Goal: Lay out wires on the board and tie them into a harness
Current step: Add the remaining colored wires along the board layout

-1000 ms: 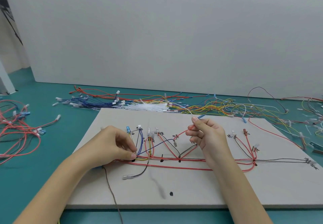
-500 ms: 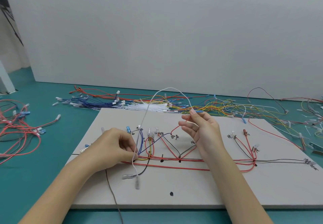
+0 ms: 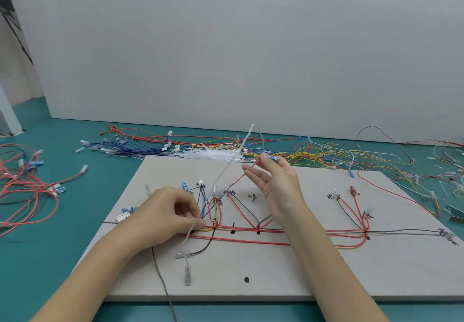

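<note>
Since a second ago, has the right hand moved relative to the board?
Yes. The right hand has lifted and shifted toward the board's far edge, opening out, with the white cable tie now looped up from the left hand.

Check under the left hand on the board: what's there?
Under the left hand, the wire bundle and a white cable tie emerge at its fingertips on the board. The stretch beneath the palm is covered.
</note>
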Available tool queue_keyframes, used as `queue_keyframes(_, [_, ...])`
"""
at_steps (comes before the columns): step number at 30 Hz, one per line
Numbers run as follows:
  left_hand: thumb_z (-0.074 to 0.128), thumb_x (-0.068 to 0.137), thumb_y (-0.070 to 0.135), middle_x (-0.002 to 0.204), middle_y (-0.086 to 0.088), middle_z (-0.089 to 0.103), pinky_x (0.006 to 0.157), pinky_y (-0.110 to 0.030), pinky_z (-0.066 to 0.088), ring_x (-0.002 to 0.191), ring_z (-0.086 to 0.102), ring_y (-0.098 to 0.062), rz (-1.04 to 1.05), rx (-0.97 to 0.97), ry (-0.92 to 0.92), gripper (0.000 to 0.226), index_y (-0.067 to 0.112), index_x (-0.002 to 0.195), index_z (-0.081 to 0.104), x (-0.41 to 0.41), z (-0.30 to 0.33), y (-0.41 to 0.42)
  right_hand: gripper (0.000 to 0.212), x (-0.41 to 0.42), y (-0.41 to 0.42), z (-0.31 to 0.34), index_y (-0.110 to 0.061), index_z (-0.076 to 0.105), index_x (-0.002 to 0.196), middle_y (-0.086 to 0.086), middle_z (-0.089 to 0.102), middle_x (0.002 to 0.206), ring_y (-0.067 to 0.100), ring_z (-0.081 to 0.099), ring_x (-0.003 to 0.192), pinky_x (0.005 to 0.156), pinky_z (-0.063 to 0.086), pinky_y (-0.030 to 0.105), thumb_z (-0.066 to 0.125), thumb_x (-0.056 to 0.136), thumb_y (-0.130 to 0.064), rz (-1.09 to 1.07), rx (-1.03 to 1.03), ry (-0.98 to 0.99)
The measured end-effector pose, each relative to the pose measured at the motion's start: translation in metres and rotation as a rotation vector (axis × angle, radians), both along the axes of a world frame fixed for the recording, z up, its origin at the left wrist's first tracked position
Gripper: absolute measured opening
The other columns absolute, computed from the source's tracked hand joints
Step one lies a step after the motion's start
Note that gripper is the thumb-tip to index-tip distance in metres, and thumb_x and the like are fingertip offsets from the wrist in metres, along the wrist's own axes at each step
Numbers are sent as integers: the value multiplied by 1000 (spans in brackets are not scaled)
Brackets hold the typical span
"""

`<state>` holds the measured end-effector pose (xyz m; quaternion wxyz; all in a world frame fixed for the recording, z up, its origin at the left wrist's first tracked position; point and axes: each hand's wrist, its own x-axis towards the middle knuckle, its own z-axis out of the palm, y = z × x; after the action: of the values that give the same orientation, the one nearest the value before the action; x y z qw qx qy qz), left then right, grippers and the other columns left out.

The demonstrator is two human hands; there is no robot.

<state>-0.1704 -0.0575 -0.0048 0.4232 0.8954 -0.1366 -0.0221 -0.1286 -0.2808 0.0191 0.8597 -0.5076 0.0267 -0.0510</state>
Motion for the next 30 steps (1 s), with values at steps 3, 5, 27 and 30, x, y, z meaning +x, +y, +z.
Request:
queue_keyframes(3, [84,72,30,60,3,67,50,-12,40,49,53,-1,30,-3,-39,15,25,67,72,1,-2,-3,11,8,9,5,-7,50,88,8,53,83,32,71,85,88,57,40,57,96,-9,17,-14,-12])
queue_keyframes(5, [84,73,28,59,4,67,50,-12,41,49,56,-2,36,-3,-61,15,25,65,72,2,-3,-5,14,16,17,7,-7,48,86,7,51,81,31,70,84,86,58,36,57,96,-9,38,-35,-10])
queue_keyframes(27, [79,77,25,55,3,63,55,-27,49,49,57,-5,170,29,-232,21,23,63,63,7,-17,-16,25,45,64,-2,-11,54,69,6,59,70,30,69,77,74,59,33,66,90,-10,-58,-448,6])
queue_keyframes(30, [78,77,30,55,4,63,54,-22,47,52,58,-4,186,50,-217,19,25,67,63,11,-14,-17,18,41,67,-1,-4,60,75,5,60,66,33,70,78,81,57,48,66,89,-13,-121,-632,-102])
